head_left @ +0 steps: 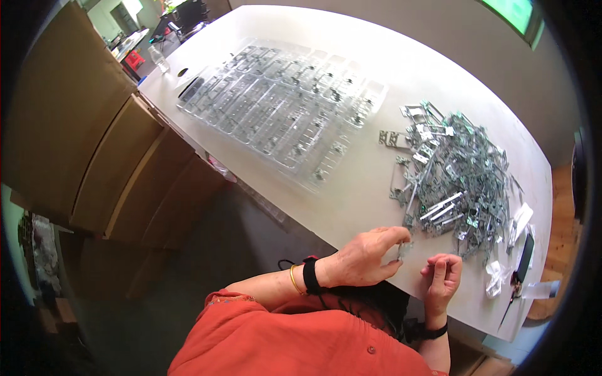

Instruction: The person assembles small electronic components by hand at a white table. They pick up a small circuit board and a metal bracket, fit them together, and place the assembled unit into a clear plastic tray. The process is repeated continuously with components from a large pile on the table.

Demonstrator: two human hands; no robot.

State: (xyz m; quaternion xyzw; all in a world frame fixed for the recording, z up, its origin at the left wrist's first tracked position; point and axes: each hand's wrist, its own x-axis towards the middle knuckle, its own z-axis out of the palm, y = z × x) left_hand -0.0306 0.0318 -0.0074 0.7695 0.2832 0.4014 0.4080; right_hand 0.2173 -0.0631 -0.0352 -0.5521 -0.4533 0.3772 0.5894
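Observation:
At the near edge of the white table (370, 203), my left hand (360, 258) curls its thumb and fingers around a small, thin metal part (404, 250), partly hidden by the fingertips. Just to its right, my right hand (443, 276) is closed with the thumb pressed against bent fingers. Whatever it may grip is hidden. Beyond both hands lies a large heap of grey metal brackets (464, 169), tangled together, with a few brighter strips on top.
Clear plastic trays (276, 106) with metal parts in their compartments lie at the far left. At the right edge are crumpled white tissue (495, 279), a dark-handled tool (524, 257) and a translucent cylinder (540, 289). Cardboard boxes (69, 119) stand left of the table; a bottle (158, 59) is behind.

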